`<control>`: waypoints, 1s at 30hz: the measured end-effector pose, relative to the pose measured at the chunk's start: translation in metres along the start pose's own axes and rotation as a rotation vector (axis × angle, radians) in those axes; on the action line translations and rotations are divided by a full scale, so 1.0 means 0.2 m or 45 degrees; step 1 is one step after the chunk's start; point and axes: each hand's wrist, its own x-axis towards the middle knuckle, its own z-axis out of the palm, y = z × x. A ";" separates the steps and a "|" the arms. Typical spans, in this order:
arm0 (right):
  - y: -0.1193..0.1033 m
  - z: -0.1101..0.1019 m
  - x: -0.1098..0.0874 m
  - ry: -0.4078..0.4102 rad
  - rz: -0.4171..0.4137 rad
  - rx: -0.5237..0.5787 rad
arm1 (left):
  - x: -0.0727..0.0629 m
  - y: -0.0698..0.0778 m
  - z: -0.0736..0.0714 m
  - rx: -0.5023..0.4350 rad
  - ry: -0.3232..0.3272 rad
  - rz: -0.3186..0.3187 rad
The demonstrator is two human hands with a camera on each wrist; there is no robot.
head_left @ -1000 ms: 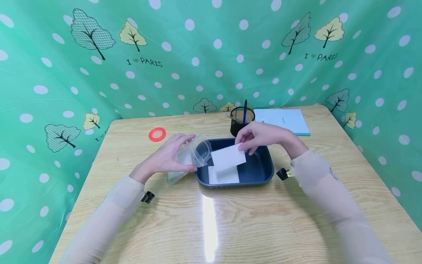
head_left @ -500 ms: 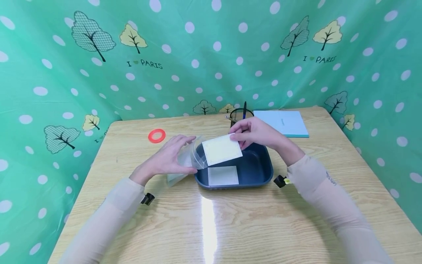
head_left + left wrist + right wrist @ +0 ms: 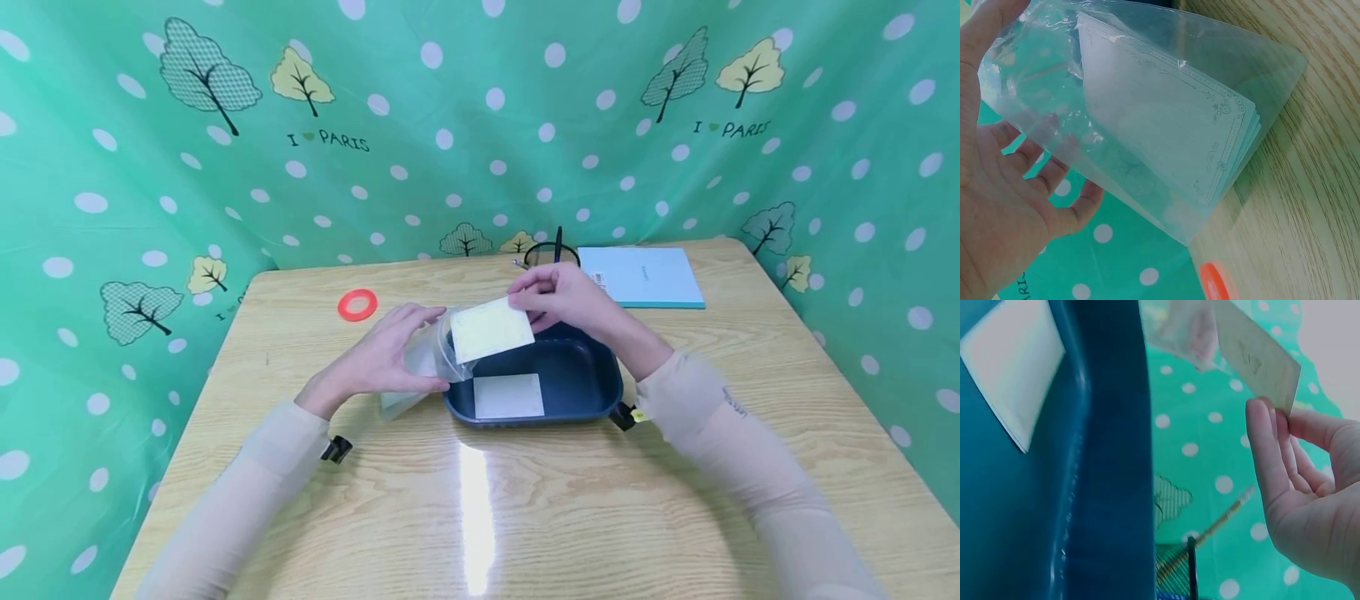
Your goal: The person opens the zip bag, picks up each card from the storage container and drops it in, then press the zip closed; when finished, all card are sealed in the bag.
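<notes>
My left hand (image 3: 386, 354) grips a clear plastic bag (image 3: 1272, 53) by its open mouth, left of a dark blue tray (image 3: 534, 422). Inside the bag lies a stack of pale cards (image 3: 1166, 112) with a printed ornamental border. Between thumb and fingers, my right hand (image 3: 570, 304) pinches one white card (image 3: 493, 331) by its corner, tilted up in front of the bag's mouth. Dark marks show on that card's other side in the right wrist view. Another white card (image 3: 508, 397) lies flat in the tray's left front part.
A black mesh pen cup (image 3: 1175, 572) with a pencil (image 3: 1225, 515) and a pen (image 3: 558, 243) stands behind the tray, partly hidden by my right hand. Right of it lies a light blue notebook (image 3: 645, 277). A red ring (image 3: 357, 305) lies at the back left of the wooden table.
My right hand has moved left and slightly up with the card, from over the tray to the bag's mouth. The left hand and the bag have stayed nearly still.
</notes>
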 end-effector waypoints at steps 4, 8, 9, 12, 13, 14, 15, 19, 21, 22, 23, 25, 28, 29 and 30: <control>0.00 0.06 0.01 -0.003 -0.023 -0.025 | 0.00 0.01 0.00 -0.009 -0.006 0.004; 0.01 0.11 0.03 -0.011 -0.038 -0.039 | 0.00 0.01 0.00 -0.006 -0.003 0.008; 0.01 0.11 0.04 -0.019 -0.038 -0.042 | 0.00 0.01 0.00 -0.007 -0.004 0.006; 0.01 0.14 0.04 -0.037 -0.041 -0.057 | 0.00 0.01 -0.01 -0.014 -0.011 0.001; 0.00 0.14 0.05 -0.040 -0.041 -0.062 | 0.00 0.01 -0.01 -0.016 -0.012 -0.001; 0.00 0.15 0.05 -0.041 -0.043 -0.062 | 0.00 0.01 -0.01 -0.015 -0.015 -0.002; 0.00 0.16 0.06 -0.039 -0.044 -0.061 | 0.00 0.01 -0.01 -0.013 -0.016 -0.005; 0.00 0.19 0.07 -0.031 -0.042 -0.033 | 0.01 0.01 -0.01 -0.011 -0.017 -0.009; 0.00 0.20 0.07 -0.033 -0.030 -0.018 | 0.01 0.02 -0.01 -0.021 -0.021 -0.012; 0.01 0.21 0.07 -0.038 -0.023 -0.014 | 0.01 0.02 0.00 -0.026 -0.024 -0.014; 0.01 0.22 0.07 -0.042 -0.016 -0.015 | 0.01 0.02 0.00 -0.030 -0.026 -0.015; 0.01 0.23 0.07 -0.053 -0.002 -0.011 | 0.00 0.02 0.00 -0.034 -0.027 -0.016; 0.01 0.23 0.08 -0.069 0.003 -0.014 | 0.01 0.02 0.00 -0.028 -0.022 -0.013; 0.01 0.23 0.08 -0.076 0.006 -0.011 | 0.01 0.02 0.00 -0.025 -0.020 -0.011; 0.01 0.23 0.08 -0.084 0.009 -0.005 | 0.01 0.03 0.00 -0.024 -0.017 -0.009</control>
